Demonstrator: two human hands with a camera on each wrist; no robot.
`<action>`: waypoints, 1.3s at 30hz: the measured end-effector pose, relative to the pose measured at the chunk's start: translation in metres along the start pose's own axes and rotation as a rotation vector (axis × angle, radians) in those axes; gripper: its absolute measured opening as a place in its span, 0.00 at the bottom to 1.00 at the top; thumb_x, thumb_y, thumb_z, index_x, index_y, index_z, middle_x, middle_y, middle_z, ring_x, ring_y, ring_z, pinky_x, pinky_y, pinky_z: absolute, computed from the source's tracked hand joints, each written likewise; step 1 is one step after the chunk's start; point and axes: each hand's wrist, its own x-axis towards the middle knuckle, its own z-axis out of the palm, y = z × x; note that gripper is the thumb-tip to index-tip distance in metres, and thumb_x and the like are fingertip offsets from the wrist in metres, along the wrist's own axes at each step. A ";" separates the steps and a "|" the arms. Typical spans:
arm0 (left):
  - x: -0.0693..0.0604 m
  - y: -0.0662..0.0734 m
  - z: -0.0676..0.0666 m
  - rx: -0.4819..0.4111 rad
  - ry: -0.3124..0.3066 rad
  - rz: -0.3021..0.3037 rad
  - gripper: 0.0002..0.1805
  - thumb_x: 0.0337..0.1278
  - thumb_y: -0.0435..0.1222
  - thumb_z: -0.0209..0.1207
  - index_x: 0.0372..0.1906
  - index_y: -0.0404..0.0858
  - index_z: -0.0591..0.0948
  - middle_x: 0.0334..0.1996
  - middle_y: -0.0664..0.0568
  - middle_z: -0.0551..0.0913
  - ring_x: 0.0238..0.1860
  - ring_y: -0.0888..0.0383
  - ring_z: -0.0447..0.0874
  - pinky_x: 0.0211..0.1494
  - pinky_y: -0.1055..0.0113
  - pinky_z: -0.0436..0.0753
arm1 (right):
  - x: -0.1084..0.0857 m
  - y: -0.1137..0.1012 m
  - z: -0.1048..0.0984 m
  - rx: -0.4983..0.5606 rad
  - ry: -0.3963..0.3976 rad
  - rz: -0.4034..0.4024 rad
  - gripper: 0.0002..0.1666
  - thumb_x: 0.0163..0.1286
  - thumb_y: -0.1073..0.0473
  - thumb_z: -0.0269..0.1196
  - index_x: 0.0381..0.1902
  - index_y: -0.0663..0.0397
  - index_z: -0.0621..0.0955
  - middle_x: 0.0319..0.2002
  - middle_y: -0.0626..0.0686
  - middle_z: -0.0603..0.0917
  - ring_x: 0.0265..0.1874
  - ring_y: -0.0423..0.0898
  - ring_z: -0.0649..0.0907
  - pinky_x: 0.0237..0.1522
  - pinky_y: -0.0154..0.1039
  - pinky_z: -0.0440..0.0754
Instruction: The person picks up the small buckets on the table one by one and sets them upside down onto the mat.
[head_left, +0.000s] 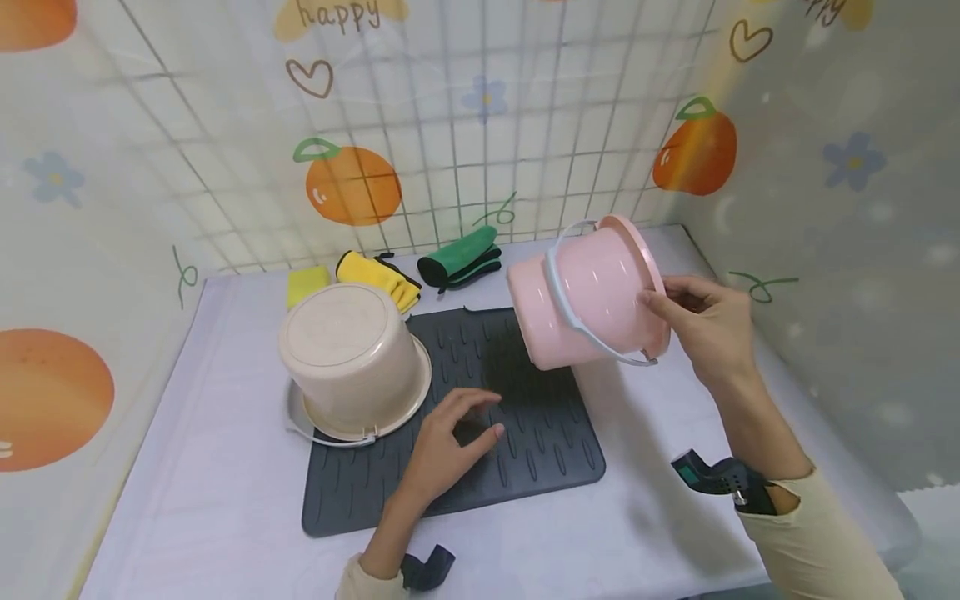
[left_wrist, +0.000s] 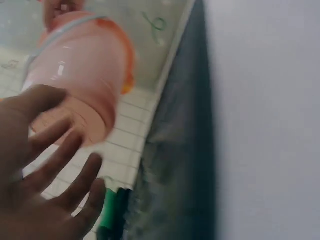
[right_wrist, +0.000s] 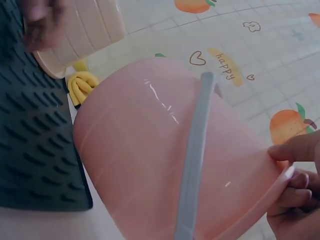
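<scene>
A pink bucket (head_left: 592,292) hangs tilted above the right part of the dark grey drying mat (head_left: 525,442), its rim to the right. My right hand (head_left: 708,325) pinches that rim between thumb and fingers, as the right wrist view also shows at the bucket's edge (right_wrist: 250,205). The bucket's grey handle (head_left: 562,300) lies across its side. Over the middle of the mat my left hand (head_left: 450,442) is held with fingers apart, touching nothing. To its left a beige bucket (head_left: 352,358) stands upside down, partly on the mat, its handle (head_left: 322,440) at the base.
Behind the beige bucket lie a yellow-green sponge (head_left: 306,285) and a folded yellow cloth (head_left: 378,279). A rolled green cloth (head_left: 461,254) lies at the back of the white table (head_left: 187,475). A printed curtain (head_left: 525,125) encloses the back and sides.
</scene>
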 end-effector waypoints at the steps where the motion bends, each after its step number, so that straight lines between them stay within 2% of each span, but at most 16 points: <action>1: 0.006 0.004 -0.002 -0.037 0.030 0.015 0.25 0.60 0.44 0.69 0.62 0.52 0.79 0.59 0.61 0.76 0.57 0.56 0.76 0.58 0.49 0.77 | 0.000 0.001 0.001 0.024 0.002 0.009 0.20 0.61 0.63 0.73 0.48 0.69 0.85 0.33 0.46 0.85 0.32 0.45 0.81 0.33 0.27 0.83; 3: 0.020 0.011 -0.007 -0.092 0.074 0.045 0.33 0.58 0.45 0.69 0.69 0.51 0.73 0.65 0.59 0.71 0.62 0.52 0.71 0.60 0.46 0.74 | 0.000 0.002 0.004 0.068 0.006 0.034 0.19 0.61 0.63 0.73 0.48 0.70 0.85 0.33 0.46 0.85 0.32 0.45 0.80 0.34 0.27 0.83; 6: 0.044 0.020 -0.013 -0.151 0.096 0.050 0.42 0.57 0.49 0.69 0.75 0.53 0.64 0.71 0.58 0.62 0.68 0.49 0.63 0.65 0.44 0.69 | 0.000 0.005 0.008 0.151 0.009 0.070 0.18 0.60 0.65 0.74 0.47 0.70 0.85 0.33 0.48 0.86 0.32 0.46 0.79 0.34 0.27 0.82; 9: 0.066 0.024 -0.016 -0.171 0.079 0.005 0.51 0.52 0.59 0.68 0.78 0.62 0.54 0.75 0.62 0.52 0.73 0.52 0.54 0.67 0.42 0.67 | -0.002 0.010 0.013 0.263 0.004 0.086 0.17 0.59 0.67 0.74 0.45 0.72 0.85 0.32 0.51 0.86 0.31 0.47 0.79 0.34 0.28 0.83; 13: 0.088 0.024 -0.018 -0.194 0.036 -0.052 0.60 0.42 0.70 0.66 0.78 0.70 0.44 0.78 0.64 0.41 0.76 0.54 0.45 0.65 0.34 0.67 | -0.003 0.017 0.020 0.359 -0.020 0.076 0.16 0.61 0.68 0.73 0.44 0.74 0.85 0.33 0.53 0.86 0.32 0.48 0.79 0.35 0.30 0.84; 16: 0.101 0.023 -0.018 -0.221 0.000 -0.060 0.64 0.36 0.73 0.67 0.78 0.72 0.40 0.78 0.65 0.36 0.76 0.52 0.43 0.63 0.33 0.68 | -0.005 0.021 0.025 0.409 -0.043 0.079 0.15 0.62 0.68 0.72 0.45 0.75 0.85 0.34 0.53 0.86 0.32 0.47 0.80 0.36 0.31 0.85; 19: 0.109 0.023 -0.017 -0.222 -0.037 -0.040 0.67 0.33 0.73 0.68 0.78 0.72 0.39 0.77 0.69 0.34 0.76 0.55 0.42 0.66 0.35 0.65 | -0.006 0.023 0.028 0.447 -0.062 0.094 0.15 0.62 0.68 0.71 0.45 0.74 0.85 0.35 0.53 0.86 0.33 0.47 0.80 0.37 0.31 0.85; 23: 0.116 0.020 -0.017 -0.177 -0.070 -0.016 0.69 0.33 0.69 0.71 0.78 0.71 0.38 0.77 0.69 0.33 0.76 0.57 0.39 0.68 0.37 0.61 | -0.006 0.025 0.030 0.477 -0.081 0.117 0.15 0.63 0.67 0.71 0.45 0.72 0.85 0.37 0.54 0.86 0.35 0.47 0.80 0.39 0.32 0.85; 25: 0.118 0.019 -0.019 -0.169 -0.073 -0.012 0.69 0.34 0.63 0.74 0.79 0.70 0.40 0.77 0.68 0.35 0.75 0.56 0.41 0.67 0.38 0.64 | -0.006 0.026 0.030 0.473 -0.092 0.130 0.16 0.64 0.65 0.71 0.46 0.72 0.85 0.38 0.54 0.86 0.36 0.48 0.81 0.40 0.32 0.85; 27: 0.119 0.021 -0.022 -0.158 -0.060 -0.009 0.68 0.36 0.57 0.77 0.79 0.68 0.42 0.77 0.66 0.40 0.73 0.55 0.46 0.65 0.41 0.68 | -0.006 0.026 0.030 0.456 -0.106 0.149 0.17 0.64 0.64 0.71 0.47 0.72 0.85 0.39 0.54 0.86 0.37 0.49 0.81 0.41 0.33 0.85; 28: 0.119 0.023 -0.024 -0.148 -0.048 -0.011 0.68 0.35 0.54 0.78 0.79 0.68 0.44 0.77 0.66 0.42 0.73 0.55 0.48 0.65 0.42 0.68 | -0.006 0.025 0.030 0.415 -0.112 0.158 0.18 0.65 0.62 0.71 0.48 0.71 0.85 0.39 0.54 0.86 0.36 0.48 0.80 0.41 0.32 0.84; 32: 0.118 0.039 -0.035 -0.065 0.010 -0.009 0.65 0.33 0.50 0.79 0.77 0.71 0.49 0.74 0.60 0.50 0.70 0.54 0.54 0.62 0.44 0.72 | -0.008 0.022 0.028 0.153 -0.151 0.160 0.23 0.66 0.50 0.70 0.51 0.63 0.85 0.37 0.51 0.85 0.35 0.47 0.79 0.38 0.30 0.83; 35: 0.117 0.054 -0.045 0.021 0.049 0.007 0.65 0.31 0.53 0.80 0.76 0.72 0.50 0.74 0.56 0.50 0.70 0.53 0.54 0.62 0.45 0.73 | -0.010 0.021 0.024 -0.036 -0.187 0.099 0.25 0.68 0.44 0.67 0.54 0.55 0.85 0.37 0.51 0.85 0.35 0.47 0.79 0.35 0.30 0.81; 39: 0.118 0.067 -0.058 0.098 0.089 -0.002 0.66 0.29 0.55 0.80 0.76 0.73 0.50 0.74 0.53 0.50 0.71 0.52 0.52 0.61 0.45 0.73 | -0.013 0.021 0.018 -0.152 -0.230 -0.015 0.22 0.72 0.44 0.63 0.55 0.51 0.84 0.38 0.51 0.85 0.35 0.46 0.80 0.32 0.30 0.79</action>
